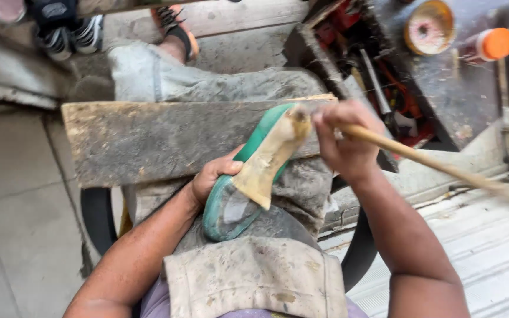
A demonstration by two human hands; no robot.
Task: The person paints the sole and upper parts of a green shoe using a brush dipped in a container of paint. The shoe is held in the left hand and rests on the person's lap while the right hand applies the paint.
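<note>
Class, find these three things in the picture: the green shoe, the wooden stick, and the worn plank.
green shoe [229, 207], head view, on the grey sole near the heel end.
wooden stick [437, 166], head view, mid-shaft, right of the right hand.
worn plank [148, 141], head view, on its bare top face.

The scene sits in soft, even daylight, bright enough to read every surface, with no hard-edged shadows. The pale floor tiles [13, 194] at the left and the ribbed light panel [490, 247] at the lower right are the brightest areas, close to washed out. The open toolbox [378, 70] at the top right falls into deeper shade, and its contents are hard to make out. Motion blur smears the wooden stick [443, 168], most strongly toward its far end at the right edge, and softens the right hand [349, 138] holding it. The left hand [213, 176] and the green shoe sole [248, 176] look sharper. Straight lines bow slightly near the edges of the view.
</note>
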